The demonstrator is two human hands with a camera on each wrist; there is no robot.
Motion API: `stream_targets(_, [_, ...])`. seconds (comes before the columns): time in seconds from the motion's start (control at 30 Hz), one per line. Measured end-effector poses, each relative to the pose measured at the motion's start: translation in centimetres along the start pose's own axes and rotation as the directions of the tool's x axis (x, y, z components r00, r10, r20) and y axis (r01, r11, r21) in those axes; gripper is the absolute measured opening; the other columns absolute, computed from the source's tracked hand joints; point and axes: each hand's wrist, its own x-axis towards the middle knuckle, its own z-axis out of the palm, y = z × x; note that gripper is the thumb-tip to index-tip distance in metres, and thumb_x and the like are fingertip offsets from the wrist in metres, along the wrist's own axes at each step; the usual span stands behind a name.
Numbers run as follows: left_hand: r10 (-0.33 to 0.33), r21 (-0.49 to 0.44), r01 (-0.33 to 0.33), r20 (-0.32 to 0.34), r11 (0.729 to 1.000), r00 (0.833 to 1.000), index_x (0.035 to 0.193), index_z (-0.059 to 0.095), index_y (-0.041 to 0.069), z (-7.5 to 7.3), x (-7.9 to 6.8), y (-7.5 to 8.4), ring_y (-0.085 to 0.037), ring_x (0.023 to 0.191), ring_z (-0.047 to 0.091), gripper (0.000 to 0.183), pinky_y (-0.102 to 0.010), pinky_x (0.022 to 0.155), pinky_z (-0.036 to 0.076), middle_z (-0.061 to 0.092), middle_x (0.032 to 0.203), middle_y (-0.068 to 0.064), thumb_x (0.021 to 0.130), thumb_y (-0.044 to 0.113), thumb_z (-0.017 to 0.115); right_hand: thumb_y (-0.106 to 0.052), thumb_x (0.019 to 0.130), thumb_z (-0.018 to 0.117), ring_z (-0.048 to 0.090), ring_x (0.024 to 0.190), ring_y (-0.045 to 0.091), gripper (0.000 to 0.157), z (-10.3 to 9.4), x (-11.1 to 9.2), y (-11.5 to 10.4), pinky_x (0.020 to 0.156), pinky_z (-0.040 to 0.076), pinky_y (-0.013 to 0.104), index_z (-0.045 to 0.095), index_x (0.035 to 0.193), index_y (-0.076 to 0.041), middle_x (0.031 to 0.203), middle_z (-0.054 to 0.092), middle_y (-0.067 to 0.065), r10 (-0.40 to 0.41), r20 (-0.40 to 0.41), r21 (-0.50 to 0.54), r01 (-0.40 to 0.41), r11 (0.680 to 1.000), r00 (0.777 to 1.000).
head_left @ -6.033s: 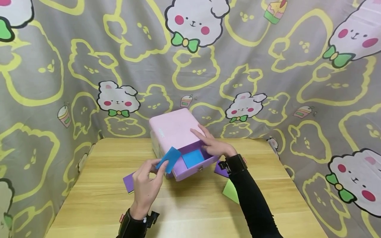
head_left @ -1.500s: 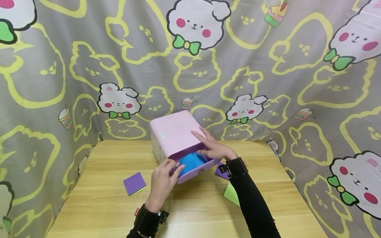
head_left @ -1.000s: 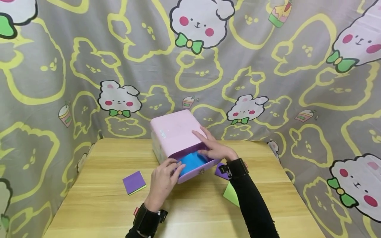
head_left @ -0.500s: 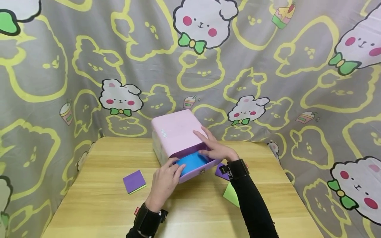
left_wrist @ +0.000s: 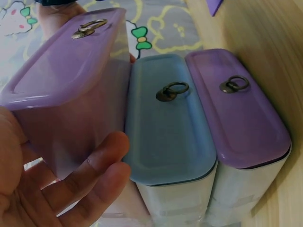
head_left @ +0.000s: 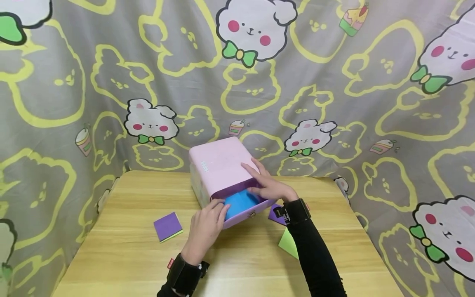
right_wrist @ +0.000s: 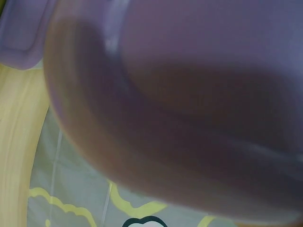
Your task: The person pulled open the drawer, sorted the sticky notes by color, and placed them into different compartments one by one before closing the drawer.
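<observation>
A pink-topped box (head_left: pixel 222 165) stands turned at an angle on the table, its top purple drawer (head_left: pixel 243 216) pulled out. Blue sticky notes (head_left: pixel 241 203) lie inside the drawer. My left hand (head_left: pixel 205 227) is at the drawer's left corner, thumb and index finger pinching the notes' left edge; the fingertips are partly hidden. In the left wrist view, other fingers (left_wrist: pixel 87 182) bend loosely beside the drawer's outer wall. My right hand (head_left: pixel 270 185) rests on the box, fingers stretched along its top edge and thumb inside the drawer. The right wrist view shows mostly the blurred drawer front (right_wrist: pixel 199 71).
Below the open drawer, a blue drawer (left_wrist: pixel 170 127) and another purple drawer (left_wrist: pixel 241 113) are closed. Purple sticky notes (head_left: pixel 168 227) lie left on the table (head_left: pixel 237 264). Purple notes (head_left: pixel 276 215) and green notes (head_left: pixel 288 243) lie right, partly under the arm. A patterned curtain (head_left: pixel 200 95) surrounds the table.
Six seconds ago my left hand held blue notes above the drawer; it has since lowered them inside. Recently the notes have settled flatter and the left fingers shifted slightly. The right hand stays put.
</observation>
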Motion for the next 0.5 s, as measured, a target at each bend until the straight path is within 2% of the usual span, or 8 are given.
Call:
stream_targets(0.13, [-0.022,0.013,0.022,0.001,1.000,1.000,0.105,0.078,0.007,-0.10,0.02,0.02,-0.022,0.074,0.074,0.030,-0.035,0.060,0.060,0.078,0.105,-0.005,0.101,0.032,0.062,-0.022,0.099,0.063,-0.005,0.159,0.042,0.081,-0.05,0.26,-0.16,0.120,0.017,0.075,0.015,0.163,-0.036,0.172,-0.015,0.007,-0.006,0.004,-0.009,0.006,1.000,1.000])
stream_targets(0.37, [-0.029,0.006,0.029,0.018,1.000,0.999,0.098,0.077,0.010,-0.10,-0.05,0.09,-0.018,0.067,0.069,0.028,-0.033,0.059,0.059,0.077,0.095,-0.003,0.102,0.031,0.060,-0.023,0.099,0.062,-0.005,0.159,0.041,0.081,0.03,0.23,0.02,0.121,0.018,0.074,0.014,0.163,-0.039,0.171,-0.017,0.005,0.019,0.012,-0.003,-0.019,1.000,1.000])
stream_targets(0.5, [-0.041,-0.023,0.041,-0.006,0.999,0.999,0.100,0.076,0.012,0.12,-0.23,0.35,-0.018,0.071,0.072,0.025,-0.035,0.062,0.061,0.077,0.099,-0.003,0.103,0.030,0.059,-0.023,0.099,0.062,-0.006,0.159,0.041,0.081,-0.06,-0.01,0.12,0.120,0.017,0.075,0.015,0.163,-0.038,0.171,-0.017,0.005,0.016,0.005,0.006,-0.016,1.000,1.000])
